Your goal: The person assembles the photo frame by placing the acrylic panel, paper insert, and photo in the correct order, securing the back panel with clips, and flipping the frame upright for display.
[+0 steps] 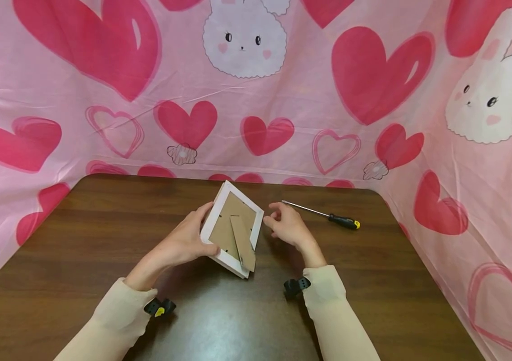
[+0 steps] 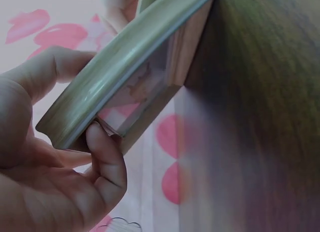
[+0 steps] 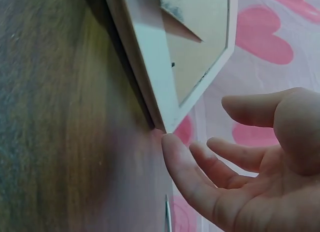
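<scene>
A white picture frame [image 1: 214, 220] stands tilted on the brown table, its tan backing board [image 1: 224, 232] facing me. From the backing a cardboard easel stand [image 1: 243, 240] sticks out at an angle. My left hand [image 1: 188, 234] grips the frame's left side, thumb on the back; in the left wrist view its fingers [image 2: 106, 152] curl round to the glazed front. Close to the frame's right corner is my right hand [image 1: 288, 224], holding nothing. In the right wrist view its fingers are loosely bent and the index fingertip [image 3: 171, 142] is right at the frame's corner.
A screwdriver [image 1: 343, 221] with a black and yellow handle lies on the table [image 1: 373, 281] to the right, behind my right hand. Pink cloth [image 1: 301, 95] with hearts and rabbits hangs round the table's back and sides. Each wrist wears a black strap-mounted device [image 1: 296, 287].
</scene>
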Action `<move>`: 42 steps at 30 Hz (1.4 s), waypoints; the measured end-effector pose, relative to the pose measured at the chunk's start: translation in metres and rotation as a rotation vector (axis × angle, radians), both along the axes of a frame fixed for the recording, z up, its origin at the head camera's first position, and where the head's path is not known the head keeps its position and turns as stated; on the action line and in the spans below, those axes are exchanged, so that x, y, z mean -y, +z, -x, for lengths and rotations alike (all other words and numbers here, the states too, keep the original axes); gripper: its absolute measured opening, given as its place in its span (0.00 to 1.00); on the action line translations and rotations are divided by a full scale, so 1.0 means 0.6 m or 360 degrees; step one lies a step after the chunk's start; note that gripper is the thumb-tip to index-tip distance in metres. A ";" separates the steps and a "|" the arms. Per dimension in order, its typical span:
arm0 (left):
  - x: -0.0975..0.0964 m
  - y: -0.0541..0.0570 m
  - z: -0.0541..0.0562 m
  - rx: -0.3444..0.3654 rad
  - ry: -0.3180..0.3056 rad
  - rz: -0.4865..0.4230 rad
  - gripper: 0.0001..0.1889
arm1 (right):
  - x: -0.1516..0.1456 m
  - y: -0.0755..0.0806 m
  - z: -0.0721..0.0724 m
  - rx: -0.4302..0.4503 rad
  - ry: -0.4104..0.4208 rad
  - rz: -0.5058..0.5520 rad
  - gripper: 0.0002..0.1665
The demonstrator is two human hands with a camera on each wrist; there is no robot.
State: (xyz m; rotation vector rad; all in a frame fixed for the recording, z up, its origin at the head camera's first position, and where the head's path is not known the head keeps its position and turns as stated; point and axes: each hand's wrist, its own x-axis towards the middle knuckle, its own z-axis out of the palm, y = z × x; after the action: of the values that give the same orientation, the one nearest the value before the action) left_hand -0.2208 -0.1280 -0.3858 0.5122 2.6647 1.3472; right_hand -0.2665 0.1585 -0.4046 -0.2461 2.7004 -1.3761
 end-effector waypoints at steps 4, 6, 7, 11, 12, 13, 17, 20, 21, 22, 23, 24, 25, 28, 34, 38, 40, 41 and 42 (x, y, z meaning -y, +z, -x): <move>0.001 0.009 -0.002 -0.0064 0.0013 0.0019 0.57 | 0.001 0.009 -0.001 -0.0037 -0.0030 0.0055 0.31; 0.002 0.012 -0.003 -0.0099 0.0019 0.0035 0.57 | 0.002 0.012 -0.002 -0.0055 -0.0042 0.0083 0.30; 0.002 0.013 -0.004 -0.0116 0.0026 0.0045 0.56 | 0.002 0.014 -0.002 -0.0065 -0.0050 0.0094 0.30; 0.003 0.018 -0.006 -0.0175 0.0046 0.0069 0.56 | 0.005 0.021 -0.004 -0.0105 -0.0076 0.0145 0.29; 0.003 0.019 -0.007 -0.0192 0.0050 0.0073 0.56 | 0.005 0.023 -0.005 -0.0115 -0.0081 0.0161 0.29; 0.002 0.021 -0.007 -0.0209 0.0051 0.0072 0.56 | 0.005 0.025 -0.005 -0.0128 -0.0087 0.0168 0.29; 0.000 0.027 -0.011 -0.0302 0.0055 0.0085 0.54 | 0.006 0.033 -0.007 -0.0178 -0.0094 0.0186 0.30; -0.002 0.029 -0.013 -0.0362 0.0061 0.0096 0.52 | 0.005 0.040 -0.009 -0.0216 -0.0086 0.0186 0.30; -0.002 0.030 -0.014 -0.0380 0.0061 0.0097 0.51 | 0.005 0.042 -0.009 -0.0225 -0.0084 0.0187 0.30; -0.002 0.030 -0.014 -0.0398 0.0065 0.0103 0.50 | 0.005 0.044 -0.010 -0.0233 -0.0083 0.0186 0.30; -0.003 0.031 -0.015 -0.0410 0.0072 0.0108 0.50 | 0.005 0.046 -0.011 -0.0238 -0.0081 0.0187 0.29; -0.003 0.031 -0.015 -0.0422 0.0078 0.0111 0.50 | 0.004 0.048 -0.012 -0.0242 -0.0079 0.0184 0.29; -0.004 0.031 -0.016 -0.0432 0.0082 0.0114 0.50 | 0.004 0.049 -0.012 -0.0246 -0.0079 0.0181 0.29; -0.006 0.032 -0.018 -0.0466 0.0085 0.0121 0.49 | 0.004 0.051 -0.014 -0.0241 -0.0076 0.0177 0.30; -0.015 0.032 -0.023 -0.0494 0.0063 0.0107 0.48 | 0.003 0.054 -0.016 -0.0257 -0.0085 0.0173 0.30; -0.018 0.031 -0.026 -0.0517 0.0052 0.0102 0.48 | 0.003 0.056 -0.016 -0.0276 -0.0086 0.0180 0.30; -0.019 0.031 -0.027 -0.0518 0.0037 0.0101 0.48 | 0.003 0.055 -0.015 -0.0270 -0.0087 0.0183 0.30; -0.020 0.031 -0.027 -0.0516 0.0024 0.0095 0.48 | 0.002 0.054 -0.015 -0.0266 -0.0087 0.0183 0.30; -0.020 0.031 -0.028 -0.0510 0.0009 0.0090 0.49 | 0.002 0.054 -0.014 -0.0262 -0.0087 0.0183 0.30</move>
State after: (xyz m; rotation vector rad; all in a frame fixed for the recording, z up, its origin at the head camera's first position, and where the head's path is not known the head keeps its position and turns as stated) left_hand -0.2043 -0.1159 -0.3675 0.7736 2.9458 1.2816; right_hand -0.2580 0.1571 -0.3724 -0.3105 2.7809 -1.5960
